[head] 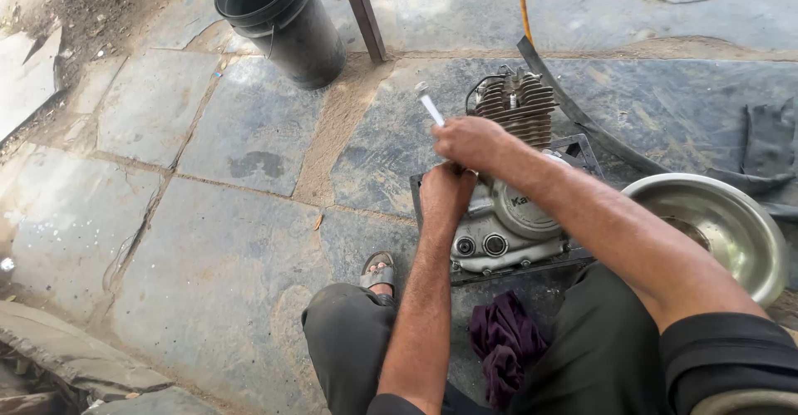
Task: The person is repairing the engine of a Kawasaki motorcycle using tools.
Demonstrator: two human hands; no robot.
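Dark trousers and a maroon rag (505,344) lay nearest the camera, the rag bunched on the stone floor (216,240) between the person's knees, with a sandalled foot (378,270) just to its left. Beyond them the left hand (446,195) rested on the top of a small motorcycle engine (507,216), fingers curled down against the casing; whether it gripped a part there could not be told. The right hand (471,141), just above the left, was closed around the handle of a slim metal tool (431,108), whose bright shaft projected up and to the left. The engine sat on a dark tray, its finned cylinder (519,103) pointing away from the person. A steel bowl (715,224) stood near on the right, beside a curved strip of black rubber (582,116). A black bucket (283,20) stood well apart at the far left.

Judged risk: because the tool was held with the hands stacked, a slip off its seat could drive the knuckles into the fins, and an unbraced engine could rock on its tray.
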